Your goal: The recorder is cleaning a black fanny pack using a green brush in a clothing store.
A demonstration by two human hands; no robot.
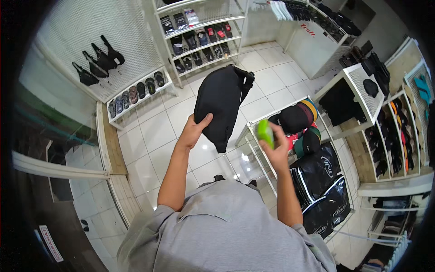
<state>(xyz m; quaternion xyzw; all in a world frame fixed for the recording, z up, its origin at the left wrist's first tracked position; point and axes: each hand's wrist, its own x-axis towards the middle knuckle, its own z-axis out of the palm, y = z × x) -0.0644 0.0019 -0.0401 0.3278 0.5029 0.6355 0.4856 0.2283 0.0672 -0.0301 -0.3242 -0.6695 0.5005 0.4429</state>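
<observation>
My left hand [195,131] grips a black fabric waist bag [219,102] near its lower left edge, thumb on the front panel. The bag is held up in front of me, above the tiled floor, with its strap and buckle at the top right. In my right hand [277,149] is a small bright green object [265,132], blurred, so its exact kind cannot be told. That hand is apart from the bag, over the left side of a white-framed display table. Close beyond it on the table are several caps [296,117].
Black glossy packages [321,193] bearing writing lie on the white-framed table [260,149] to my right. Sandals stand on a low white bench [139,97] and a shelf rack [202,37]. Black bags [98,64] hang on a mesh panel. A glass door [61,115] is at left.
</observation>
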